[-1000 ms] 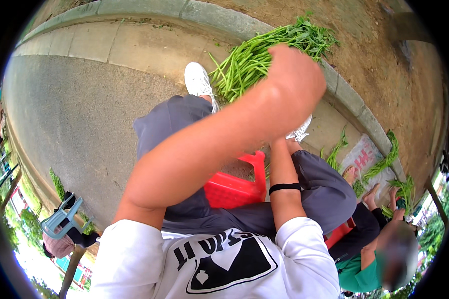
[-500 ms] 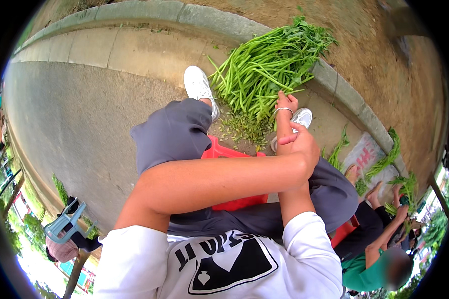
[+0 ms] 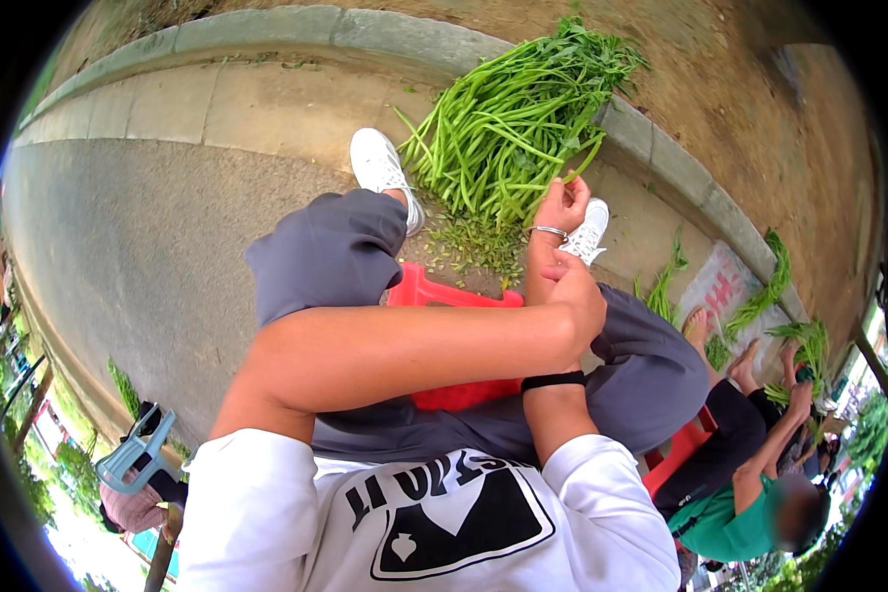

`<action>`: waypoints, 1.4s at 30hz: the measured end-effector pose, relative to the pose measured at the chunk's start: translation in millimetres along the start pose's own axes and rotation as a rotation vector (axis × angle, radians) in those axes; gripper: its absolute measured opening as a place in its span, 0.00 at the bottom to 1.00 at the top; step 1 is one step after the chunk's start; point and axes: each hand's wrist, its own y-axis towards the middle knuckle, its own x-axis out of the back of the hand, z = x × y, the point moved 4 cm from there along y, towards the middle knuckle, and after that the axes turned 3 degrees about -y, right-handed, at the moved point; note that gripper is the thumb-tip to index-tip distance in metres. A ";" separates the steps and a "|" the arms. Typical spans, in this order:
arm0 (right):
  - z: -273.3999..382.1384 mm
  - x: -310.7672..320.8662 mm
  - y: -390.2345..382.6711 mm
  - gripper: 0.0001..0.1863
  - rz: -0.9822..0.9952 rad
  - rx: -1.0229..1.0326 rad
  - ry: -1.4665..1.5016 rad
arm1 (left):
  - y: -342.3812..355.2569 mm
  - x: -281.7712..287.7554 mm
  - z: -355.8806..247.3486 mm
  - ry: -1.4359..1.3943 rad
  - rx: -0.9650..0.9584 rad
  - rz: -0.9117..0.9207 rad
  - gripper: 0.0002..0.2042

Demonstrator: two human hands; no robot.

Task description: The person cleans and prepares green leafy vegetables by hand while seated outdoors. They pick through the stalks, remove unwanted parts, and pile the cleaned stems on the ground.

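Observation:
A large heap of long-stemmed leafy greens (image 3: 508, 123) lies across the pavement and kerb ahead of me. My right hand (image 3: 562, 205), with a silver bangle at its wrist, is at the heap's near right edge. Its fingers pinch a green stem (image 3: 588, 158) that curves up toward the pile. My left arm crosses over my right one. My left hand (image 3: 576, 296) rests against the right forearm below the bangle, its fingers bent and drawn together, with nothing visible in them. Short green trimmings (image 3: 474, 247) are scattered on the ground between my shoes.
A red plastic stool (image 3: 434, 288) shows between my legs. The stone kerb (image 3: 661, 158) runs behind the heap. At right, a person in green (image 3: 725, 523) sits near more greens (image 3: 765, 291) and a pale printed sack (image 3: 720, 286). A blue-grey chair (image 3: 133, 459) is at lower left.
My left hand has slid slightly left, its fingers now bent up rather than lying across the right forearm. My right hand now pinches a stem. The whole view has shifted a little.

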 end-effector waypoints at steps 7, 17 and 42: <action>47.5 -13.7 4.1 0.13 0.027 0.211 -0.027 | -5.3 12.9 4.4 -0.046 0.009 0.007 0.15; -13.1 -49.8 -12.2 0.18 0.219 -0.006 -0.144 | -16.2 17.2 13.9 0.020 0.052 0.004 0.15; -51.6 -171.5 -75.6 0.24 0.756 0.086 -0.750 | -26.3 43.6 60.2 0.041 0.082 -0.015 0.15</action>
